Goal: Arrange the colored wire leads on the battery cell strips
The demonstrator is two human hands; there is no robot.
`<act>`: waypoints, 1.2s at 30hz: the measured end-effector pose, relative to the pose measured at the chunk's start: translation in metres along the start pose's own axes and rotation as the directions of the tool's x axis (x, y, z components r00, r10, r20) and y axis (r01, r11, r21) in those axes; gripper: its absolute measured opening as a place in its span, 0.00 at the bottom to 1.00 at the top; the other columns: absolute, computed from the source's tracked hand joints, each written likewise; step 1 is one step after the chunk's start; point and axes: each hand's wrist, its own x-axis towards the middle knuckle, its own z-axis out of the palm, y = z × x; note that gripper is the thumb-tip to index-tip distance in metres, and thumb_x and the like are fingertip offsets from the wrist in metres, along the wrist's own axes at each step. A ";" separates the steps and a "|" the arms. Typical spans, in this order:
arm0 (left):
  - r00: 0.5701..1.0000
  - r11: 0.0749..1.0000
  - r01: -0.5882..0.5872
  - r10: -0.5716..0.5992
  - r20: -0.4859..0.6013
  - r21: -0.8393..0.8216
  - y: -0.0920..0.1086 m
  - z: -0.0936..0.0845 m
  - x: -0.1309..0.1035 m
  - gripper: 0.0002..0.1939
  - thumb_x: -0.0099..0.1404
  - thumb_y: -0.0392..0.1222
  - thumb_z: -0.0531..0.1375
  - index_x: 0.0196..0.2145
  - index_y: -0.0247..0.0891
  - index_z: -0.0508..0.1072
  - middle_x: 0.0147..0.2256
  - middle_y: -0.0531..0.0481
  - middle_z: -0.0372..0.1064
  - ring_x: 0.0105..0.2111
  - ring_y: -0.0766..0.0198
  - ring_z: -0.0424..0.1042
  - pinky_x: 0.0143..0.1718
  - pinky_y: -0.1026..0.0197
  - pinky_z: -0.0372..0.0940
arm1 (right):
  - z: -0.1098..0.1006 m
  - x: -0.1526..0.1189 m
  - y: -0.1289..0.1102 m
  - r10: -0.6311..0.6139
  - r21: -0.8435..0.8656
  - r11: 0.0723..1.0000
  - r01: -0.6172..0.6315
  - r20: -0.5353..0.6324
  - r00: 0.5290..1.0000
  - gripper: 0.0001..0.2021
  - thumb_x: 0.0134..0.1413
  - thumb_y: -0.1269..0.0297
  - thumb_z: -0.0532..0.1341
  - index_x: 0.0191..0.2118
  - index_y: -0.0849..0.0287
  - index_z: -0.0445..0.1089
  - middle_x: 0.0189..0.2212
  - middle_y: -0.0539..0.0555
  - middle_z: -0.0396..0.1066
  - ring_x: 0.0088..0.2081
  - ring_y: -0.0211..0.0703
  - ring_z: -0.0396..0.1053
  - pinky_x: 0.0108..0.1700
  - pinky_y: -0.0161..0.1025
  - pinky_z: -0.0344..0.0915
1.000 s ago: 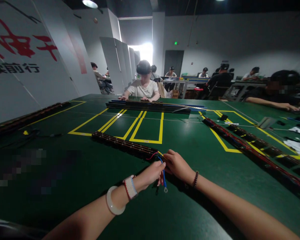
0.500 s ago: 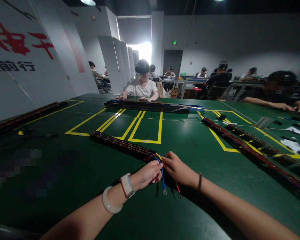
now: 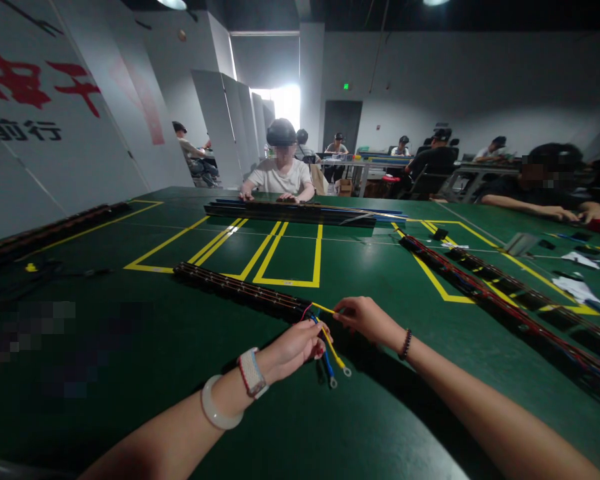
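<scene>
A long dark strip with thin copper-coloured lines (image 3: 240,285) lies slanted on the green table, and coloured wires come out of its near end. My left hand (image 3: 300,347) is closed around these wires beside that end. Below its fingers hang a blue wire (image 3: 329,367) and a thick yellow wire (image 3: 336,353), both tipped with ring terminals. To the right, my right hand (image 3: 367,319) pinches a thin yellow wire (image 3: 324,308), stretched taut from the strip's end. A pink wire (image 3: 306,312) curves by my left fingers. My left palm hides part of the bundle.
Yellow tape outlines (image 3: 290,283) mark the green table (image 3: 290,433). Long wired strips (image 3: 460,283) lie at the right, and another strip (image 3: 55,230) lies along the left. Across the table, a person (image 3: 283,167) handles long dark bars (image 3: 290,215). Another person (image 3: 545,183) works at far right.
My right hand has moved right, away from my left, drawing the thin yellow wire out straight. The thick yellow wire now hangs by the blue one; the red-sleeved terminal is out of sight.
</scene>
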 end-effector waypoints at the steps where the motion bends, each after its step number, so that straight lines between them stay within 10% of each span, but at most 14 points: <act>1: 1.000 1.000 0.009 -0.009 0.008 -0.016 0.001 0.000 0.000 0.05 0.62 0.40 0.54 0.33 0.34 0.61 0.28 0.52 0.63 0.23 0.72 0.62 0.24 0.67 0.53 | -0.001 0.003 0.006 0.008 -0.032 0.999 -0.009 -0.034 0.999 0.14 0.53 0.54 0.55 0.32 0.59 0.71 0.21 0.51 0.70 0.19 0.35 0.64 0.21 0.31 0.56; 8: 0.996 0.998 0.064 -0.065 0.061 0.027 0.003 -0.002 0.000 0.10 0.62 0.45 0.53 0.31 0.35 0.60 0.24 0.56 0.57 0.16 0.78 0.50 0.18 0.69 0.41 | 0.007 0.030 0.035 -0.055 -0.312 0.949 -0.039 -0.287 0.956 0.18 0.51 0.48 0.57 0.24 0.60 0.66 0.22 0.51 0.67 0.24 0.36 0.61 0.25 0.32 0.52; 17: 0.994 0.985 0.048 -0.063 0.084 0.166 0.006 -0.007 0.000 0.18 0.62 0.51 0.51 0.45 0.37 0.63 0.26 0.53 0.63 0.16 0.78 0.48 0.17 0.70 0.41 | 0.011 0.033 0.033 -0.250 -0.575 0.818 0.024 -0.318 0.914 0.16 0.55 0.52 0.54 0.28 0.59 0.68 0.28 0.54 0.65 0.32 0.42 0.61 0.35 0.37 0.54; 22: 0.987 0.988 0.100 -0.114 0.115 0.116 0.007 -0.009 0.003 0.18 0.65 0.49 0.48 0.49 0.37 0.57 0.27 0.50 0.68 0.14 0.77 0.50 0.17 0.70 0.47 | 0.010 0.013 0.025 -0.538 -0.671 0.667 0.324 -0.133 0.832 0.12 0.60 0.60 0.50 0.43 0.56 0.66 0.37 0.56 0.67 0.39 0.44 0.61 0.46 0.43 0.53; 30: 0.984 0.990 0.113 -0.099 0.147 -0.089 -0.002 -0.014 0.013 0.10 0.66 0.48 0.46 0.33 0.38 0.57 0.20 0.59 0.57 0.12 0.77 0.49 0.16 0.71 0.47 | 0.015 0.006 0.017 -0.773 -0.601 0.330 0.728 0.270 0.574 0.14 0.61 0.70 0.46 0.49 0.57 0.63 0.43 0.56 0.68 0.44 0.42 0.62 0.50 0.44 0.56; 36: 0.975 0.990 0.130 -0.118 0.186 -0.052 0.003 -0.013 0.011 0.18 0.66 0.48 0.41 0.31 0.32 0.61 0.23 0.48 0.64 0.13 0.76 0.50 0.17 0.69 0.47 | 0.020 0.010 0.015 -0.772 -0.490 0.545 0.680 0.023 0.635 0.14 0.61 0.69 0.47 0.51 0.59 0.61 0.44 0.57 0.67 0.47 0.41 0.62 0.50 0.42 0.59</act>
